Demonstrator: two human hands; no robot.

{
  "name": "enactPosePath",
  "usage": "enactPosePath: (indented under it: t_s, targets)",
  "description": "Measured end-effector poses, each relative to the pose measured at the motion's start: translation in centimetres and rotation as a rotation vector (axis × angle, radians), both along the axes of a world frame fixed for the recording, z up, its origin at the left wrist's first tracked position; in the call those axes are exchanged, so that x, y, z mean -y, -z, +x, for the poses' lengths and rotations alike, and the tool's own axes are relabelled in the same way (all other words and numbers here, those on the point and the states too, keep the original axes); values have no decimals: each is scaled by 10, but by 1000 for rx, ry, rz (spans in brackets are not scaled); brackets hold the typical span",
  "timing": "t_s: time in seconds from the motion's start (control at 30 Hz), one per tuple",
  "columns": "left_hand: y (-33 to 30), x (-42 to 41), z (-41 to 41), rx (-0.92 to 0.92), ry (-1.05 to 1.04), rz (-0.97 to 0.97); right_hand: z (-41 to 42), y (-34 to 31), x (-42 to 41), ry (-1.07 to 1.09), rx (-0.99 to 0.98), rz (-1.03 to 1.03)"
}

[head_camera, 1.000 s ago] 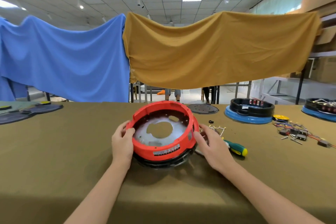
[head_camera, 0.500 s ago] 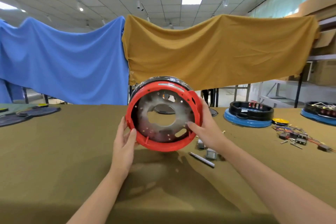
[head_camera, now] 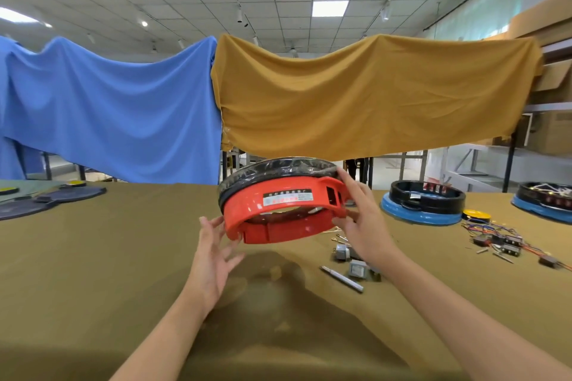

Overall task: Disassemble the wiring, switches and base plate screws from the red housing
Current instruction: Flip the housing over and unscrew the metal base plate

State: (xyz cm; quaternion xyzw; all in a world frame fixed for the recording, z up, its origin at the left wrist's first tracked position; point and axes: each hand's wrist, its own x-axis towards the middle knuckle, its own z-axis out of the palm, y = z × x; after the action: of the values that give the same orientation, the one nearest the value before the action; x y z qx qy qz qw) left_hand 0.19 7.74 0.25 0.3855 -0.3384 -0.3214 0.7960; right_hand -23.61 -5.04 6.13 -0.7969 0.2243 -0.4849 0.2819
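The round red housing (head_camera: pixel 278 213), with a black rim on top and a label on its side, is lifted above the table and lies nearly flat, black rim up. My right hand (head_camera: pixel 360 219) grips its right side, fingers on top and thumb underneath. My left hand (head_camera: pixel 215 257) is spread open below its left edge, fingertips touching the red wall. Loose switches and wires (head_camera: pixel 510 244) lie on the table to the right.
A screwdriver bit (head_camera: pixel 342 279) and small grey parts (head_camera: pixel 356 269) lie under my right wrist. Two black-and-blue housings (head_camera: pixel 422 206) (head_camera: pixel 544 201) stand at the back right, a yellow disc (head_camera: pixel 476 214) between them. Dark flat plates (head_camera: pixel 49 199) lie far left.
The housing went from resting on the table to being lifted, stood on edge, then turned over so the black rim faces up. My left hand loosened and now only touches it.
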Motion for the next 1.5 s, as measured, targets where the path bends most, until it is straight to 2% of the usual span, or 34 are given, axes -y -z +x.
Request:
enactPosePath:
  t_s: [0.07,0.17,0.3,0.37,0.5,0.6,0.7,0.9,1.07,1.17,1.3,1.5]
  targets:
    - [1,1,3,2,28,-23,-3,-5,-5,-113,103,86]
    - [5,1,3,62,76,-40,-6,-10,-5,-222,217,385]
    - [9,-2,-3,373,118,-48,-9,-12,-2,-188,223,568]
    - [9,0,-3,426,63,-39,-7,-10,-1,-157,241,563]
    - [3,1,1,153,86,-30,-3,-4,0,-140,253,420]
    - [3,-3,-1,211,146,-15,0,-4,-6,-91,307,328]
    - [7,-2,-1,173,137,-25,2,-2,-7,-93,329,283]
    - [6,-1,2,163,90,-4,3,-3,-13,-43,283,244]
    - [4,-1,3,114,43,-30,7,-3,-17,2,290,295]
    - [4,-5,0,203,67,-66,12,6,-20,59,343,246]
    - [6,-8,-2,396,-71,-92,24,27,-20,139,379,287]
    - [8,-4,-2,449,-227,-79,28,30,-15,220,382,406]
